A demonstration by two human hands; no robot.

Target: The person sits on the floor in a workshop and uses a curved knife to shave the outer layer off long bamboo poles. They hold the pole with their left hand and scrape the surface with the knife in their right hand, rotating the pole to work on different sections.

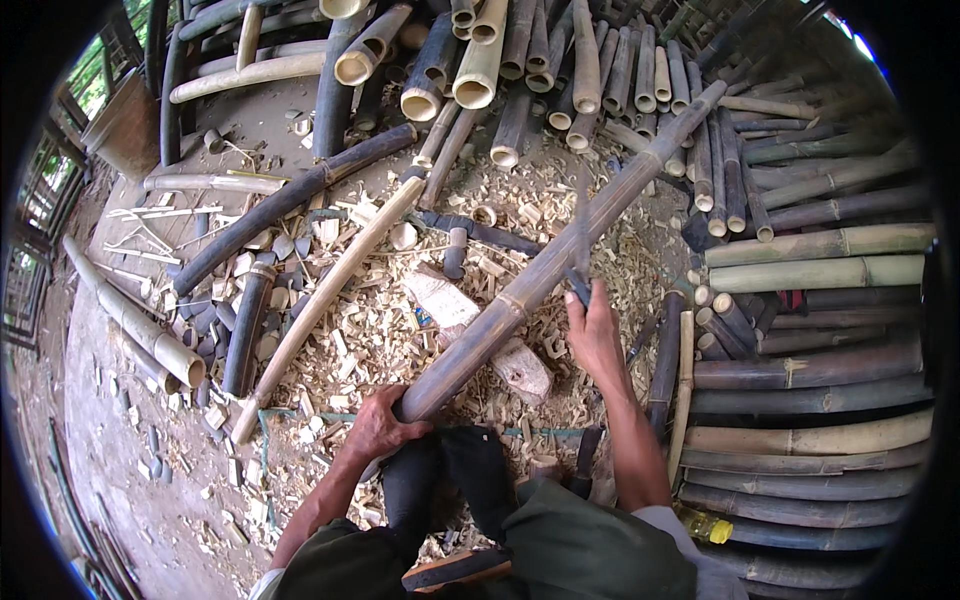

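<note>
A long dark bamboo pole (560, 260) runs from near my lap up toward the far right. Its near end is gripped by my left hand (385, 425), with the fingers wrapped around it. Under the pole lies a pale, rough-hewn wood block (520, 370), partly hidden by it. My right hand (597, 325) is closed on the dark handle of a handsaw (583, 215). The thin grey blade points away from me, beside the pole or overlapping it; whether they touch I cannot tell. Its teeth do not show clearly.
Wood chips (360, 350) cover the ground around the block. A peeled pale pole (335, 290) and a dark bamboo pole (290, 205) lie to the left. Stacked bamboo (810, 370) fills the right side, and bamboo tubes (480, 75) stand at the back. A yellow-capped bottle (705, 525) lies near my right arm.
</note>
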